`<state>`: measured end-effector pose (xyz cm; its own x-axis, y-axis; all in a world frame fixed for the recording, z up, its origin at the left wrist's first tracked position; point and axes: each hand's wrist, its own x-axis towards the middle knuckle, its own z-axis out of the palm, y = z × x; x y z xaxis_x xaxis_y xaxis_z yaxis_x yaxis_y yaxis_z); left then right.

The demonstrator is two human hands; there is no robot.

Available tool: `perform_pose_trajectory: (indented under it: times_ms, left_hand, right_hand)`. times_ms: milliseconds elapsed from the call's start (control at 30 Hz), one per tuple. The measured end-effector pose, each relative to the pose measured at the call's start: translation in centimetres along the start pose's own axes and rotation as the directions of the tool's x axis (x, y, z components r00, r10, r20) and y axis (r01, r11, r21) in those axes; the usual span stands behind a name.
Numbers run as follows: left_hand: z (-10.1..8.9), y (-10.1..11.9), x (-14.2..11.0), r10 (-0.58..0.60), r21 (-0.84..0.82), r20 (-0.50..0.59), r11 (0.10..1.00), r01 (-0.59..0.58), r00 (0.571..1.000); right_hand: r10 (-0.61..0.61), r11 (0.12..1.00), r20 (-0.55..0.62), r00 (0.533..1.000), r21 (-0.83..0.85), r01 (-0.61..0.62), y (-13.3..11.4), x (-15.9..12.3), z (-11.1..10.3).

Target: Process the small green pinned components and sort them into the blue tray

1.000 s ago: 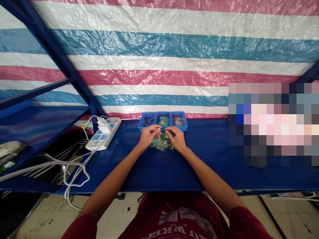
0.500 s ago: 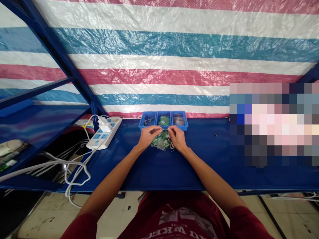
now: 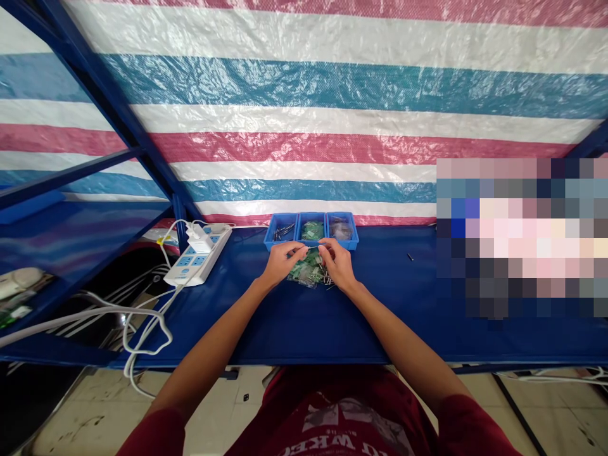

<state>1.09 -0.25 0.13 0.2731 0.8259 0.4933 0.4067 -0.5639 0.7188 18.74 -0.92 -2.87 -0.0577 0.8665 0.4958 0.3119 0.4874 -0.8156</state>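
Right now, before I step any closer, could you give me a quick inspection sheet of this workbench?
Surface: blue-covered bench.
Work items: blue three-part tray holding dark pins, green pieces and a clear bag; in front, a heap of green pieces in clear plastic, metal pins beside it.
Clutter: one small dark piece, lying apart.
Hands: left hand and right hand meet above the heap; anything pinched is too small to tell.
Cables: white cable looping from a white power strip.
Surroundings: striped tarpaulin, blue metal frame; right side blurred.

A makeshift assembly workshop: blue-covered workbench (image 3: 380,316), striped tarpaulin wall (image 3: 304,88), blue parts tray (image 3: 280,223), power strip (image 3: 197,256).
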Motion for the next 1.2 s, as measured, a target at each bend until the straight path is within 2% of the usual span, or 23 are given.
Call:
perform_pose_trajectory:
  times_ms: [100,300,500,767,1033,1200]
  left_hand:
    - [0.0,-0.2,0.0,-0.019,-0.065,0.007,0.998,0.020,1.000]
    - [0.2,-0.5,0.1,-0.086,-0.173,0.017,0.981,0.087,0.996]
    - [0.5,-0.8,0.1,-0.140,-0.304,-0.060,0.946,0.115,0.988]
    - [0.4,-0.8,0.4,-0.169,-0.368,-0.094,0.921,0.123,0.981]
    - [0.7,-1.6,0.3,-0.246,-0.467,-0.018,0.859,0.209,0.969]
    - [1.2,-1.2,0.2,-0.251,-0.561,-0.005,0.802,0.205,0.968]
  right_hand:
    - [-0.024,0.998,0.022,0.999,0.052,0.023,0.0,-0.1,0.1]
    - [-0.057,0.998,0.026,0.998,0.005,0.057,0.1,-0.1,0.2]
    - [-0.060,0.997,0.005,0.998,-0.044,0.060,0.2,0.0,0.2]
    - [-0.058,0.996,0.021,0.998,-0.067,0.059,-0.1,0.0,0.3]
    - [-0.048,0.998,0.041,0.998,-0.035,0.049,0.0,-0.1,0.4]
    - [-0.060,0.997,0.073,0.996,-0.035,0.063,0.0,-0.2,0.4]
